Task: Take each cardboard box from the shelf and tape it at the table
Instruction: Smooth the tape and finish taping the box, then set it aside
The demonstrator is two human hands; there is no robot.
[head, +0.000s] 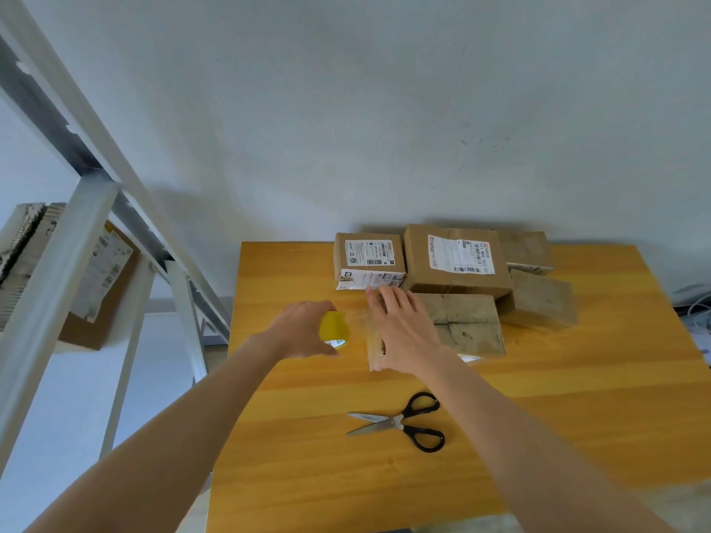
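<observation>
A flat cardboard box (pixel 467 327) lies on the orange table (pixel 577 398) in front of me. My right hand (pixel 404 332) rests flat on its left end, fingers straight. My left hand (pixel 304 328) grips a yellow roll of tape (pixel 334 328) just left of the box. A clear strip of tape stretches from the roll to the box under my right hand. Black-handled scissors (pixel 404 423) lie open on the table nearer to me.
Several taped cardboard boxes stand at the table's back edge: a small labelled box (pixel 367 259), a bigger labelled box (pixel 458 259) and plain brown boxes (pixel 542 298) on the right. A grey metal shelf (pixel 57 263) on the left holds more boxes (pixel 104 286).
</observation>
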